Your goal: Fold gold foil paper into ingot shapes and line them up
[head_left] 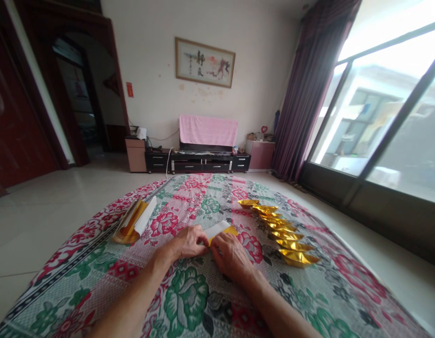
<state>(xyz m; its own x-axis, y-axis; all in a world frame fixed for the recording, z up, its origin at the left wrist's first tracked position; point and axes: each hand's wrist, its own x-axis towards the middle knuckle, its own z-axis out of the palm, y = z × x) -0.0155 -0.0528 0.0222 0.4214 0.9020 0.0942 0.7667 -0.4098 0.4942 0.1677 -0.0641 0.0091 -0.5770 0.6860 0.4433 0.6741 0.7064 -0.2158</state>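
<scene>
A sheet of gold and white paper (218,228) lies partly folded on the flowered tablecloth (187,293), in the middle. My left hand (191,241) pinches its near left edge, fingers closed. Just beside it, my right hand (231,253) grips the same paper with bent fingers, covering part of it. Both hands almost touch at the near corner. To the right stands a row of several folded gold paper boats (298,257), running away from me. On the left lies a curled stack of gold and white sheets (133,223).
Beyond the round table stand a low black cabinet (189,166) and a screen under a pink cloth (208,129). A purple curtain (298,89) and large windows are at right, a dark doorway at left.
</scene>
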